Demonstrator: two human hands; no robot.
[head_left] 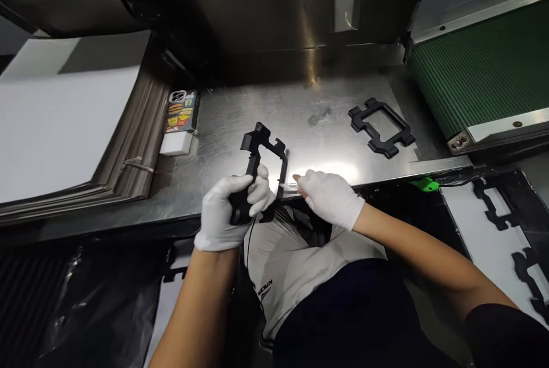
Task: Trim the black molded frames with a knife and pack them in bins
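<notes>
Steel workbench (240, 128): your left hand (227, 211) is gripping the black plastic frame (263, 162); your right hand (330, 196), at three o'clock, is pinching a small blade (288, 186). Slipping risks cutting the glove.

Before me, a steel workbench (266, 105) carries a black plastic frame (381, 127), a phone (183, 111), a white block (175, 143) and stacked sheets (64, 128).

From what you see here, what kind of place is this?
Probably a factory workstation: a steel workbench beside a green conveyor belt, black moulded plastic frames, one lying on the bench, and white-gloved hands, the left hand gripping another frame.
</notes>
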